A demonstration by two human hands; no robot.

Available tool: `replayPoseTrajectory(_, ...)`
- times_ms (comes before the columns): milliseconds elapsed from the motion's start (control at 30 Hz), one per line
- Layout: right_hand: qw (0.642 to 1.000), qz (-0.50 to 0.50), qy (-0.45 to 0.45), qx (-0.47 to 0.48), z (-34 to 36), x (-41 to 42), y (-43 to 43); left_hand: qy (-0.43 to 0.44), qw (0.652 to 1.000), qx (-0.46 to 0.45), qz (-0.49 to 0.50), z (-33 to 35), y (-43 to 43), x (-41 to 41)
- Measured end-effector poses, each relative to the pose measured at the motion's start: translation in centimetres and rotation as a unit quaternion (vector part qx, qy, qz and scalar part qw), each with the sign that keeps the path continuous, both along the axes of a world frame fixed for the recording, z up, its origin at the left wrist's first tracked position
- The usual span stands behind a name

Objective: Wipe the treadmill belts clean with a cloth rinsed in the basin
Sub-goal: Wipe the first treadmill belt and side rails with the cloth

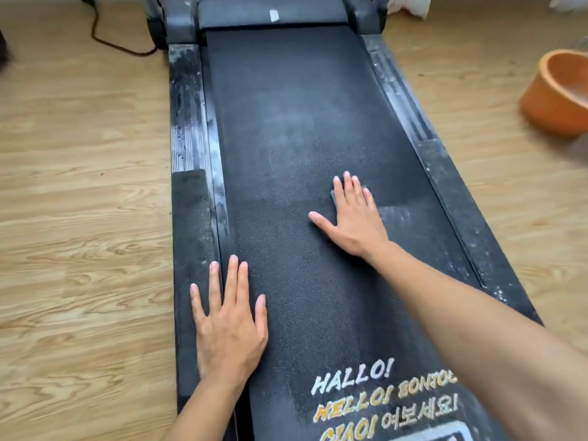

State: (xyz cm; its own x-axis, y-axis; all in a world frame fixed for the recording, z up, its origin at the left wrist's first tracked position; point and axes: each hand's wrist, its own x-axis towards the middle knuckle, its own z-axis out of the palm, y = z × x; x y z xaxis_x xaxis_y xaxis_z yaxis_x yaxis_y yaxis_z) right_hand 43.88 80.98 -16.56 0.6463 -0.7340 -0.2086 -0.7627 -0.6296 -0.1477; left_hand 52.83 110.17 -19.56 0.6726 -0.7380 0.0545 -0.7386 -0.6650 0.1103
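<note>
- Floor (pixel 79 186) of wood lies open on both sides of the treadmill, so there is room to shift sideways.
- Treadmill belt (pixel 286 122): I judge the step in hand is wiping its middle part. The far part looks grey with dust, so the next stroke should go forward with even pressure.
- Side rails (pixel 187 122) bound the belt and are dusty too.
- Basin (pixel 560 93) stands on the floor at the right, well apart from the belt.
- Left hand (pixel 227 323) lies flat over the left belt edge, its grip released, as support.
- Right hand (pixel 353 218), grip also released, presses the cloth with straight fingers.
- Cloth (pixel 333 196) lies on the belt, right of centre, mostly hidden under those fingers.
</note>
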Motion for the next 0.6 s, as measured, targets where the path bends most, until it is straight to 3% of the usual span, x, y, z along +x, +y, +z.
replayPoseTrajectory(267, 0.997, 0.028, 0.062, 0.043, 1.1, -21.5, 16.5, 0.017, 1.000, 0.010, 0.007, 0.5, 0.0, -0.1)
replayPoseTrajectory(500, 0.998, -0.055, 0.009, -0.030, -0.8, -6.7, 2.5, -0.001, 1.000, 0.005, -0.005, -0.3, 0.0, -0.1)
replayPoseTrajectory(600, 0.999, -0.039, -0.002, -0.024, -0.1, -2.4, -2.1, -0.009, 1.000, 0.005, -0.002, -0.2, 0.3, 0.1)
